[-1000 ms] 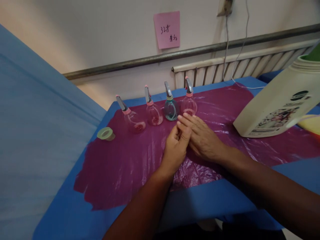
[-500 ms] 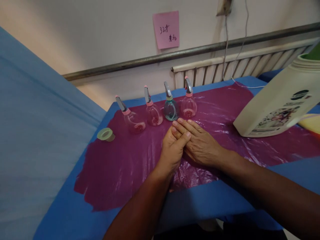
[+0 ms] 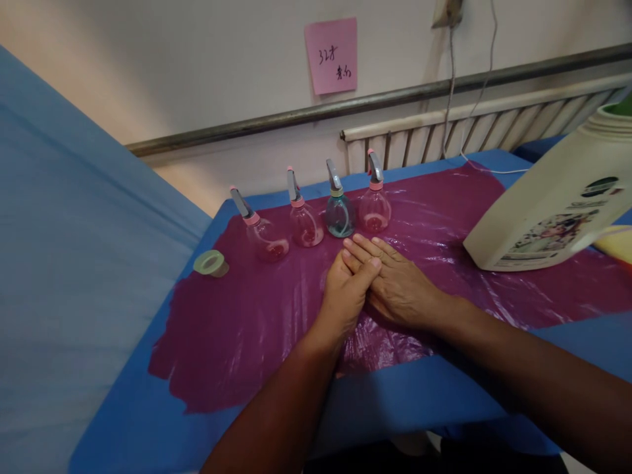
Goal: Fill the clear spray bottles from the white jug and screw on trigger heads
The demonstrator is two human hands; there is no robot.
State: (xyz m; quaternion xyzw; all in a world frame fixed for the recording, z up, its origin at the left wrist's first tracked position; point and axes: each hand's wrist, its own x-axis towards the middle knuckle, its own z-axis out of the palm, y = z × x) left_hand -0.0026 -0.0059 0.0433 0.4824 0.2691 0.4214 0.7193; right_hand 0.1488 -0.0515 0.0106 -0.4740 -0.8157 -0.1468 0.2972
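1. Fingers of the right hand [image 3: 402,283] lie straight and side by side over those of the left hand [image 3: 340,289]; the two are pressed together, the left thumb crossing onto the right hand. Whether anything sits between them, I cannot tell.
2. Just beyond the fingertips stand a teal spray bottle [image 3: 340,216] and, to its right, a clear spray bottle [image 3: 375,210] with a pink collar.
3. Two more pink-collared bottles [image 3: 307,227] continue the row leftward.
4. Beneath all this, a purple plastic sheet [image 3: 247,329], creased and shiny near the wrists, covers part of the blue-draped desk [image 3: 385,401].
5. Farther left, a small pale-green cup [image 3: 212,265] sits at the sheet's edge.
6. Well to the right stands a large cream jug [image 3: 523,217] with a printed label.
7. Behind, a handwritten pink note [image 3: 332,39] hangs above a metal pipe [image 3: 306,116] and a radiator [image 3: 429,125].
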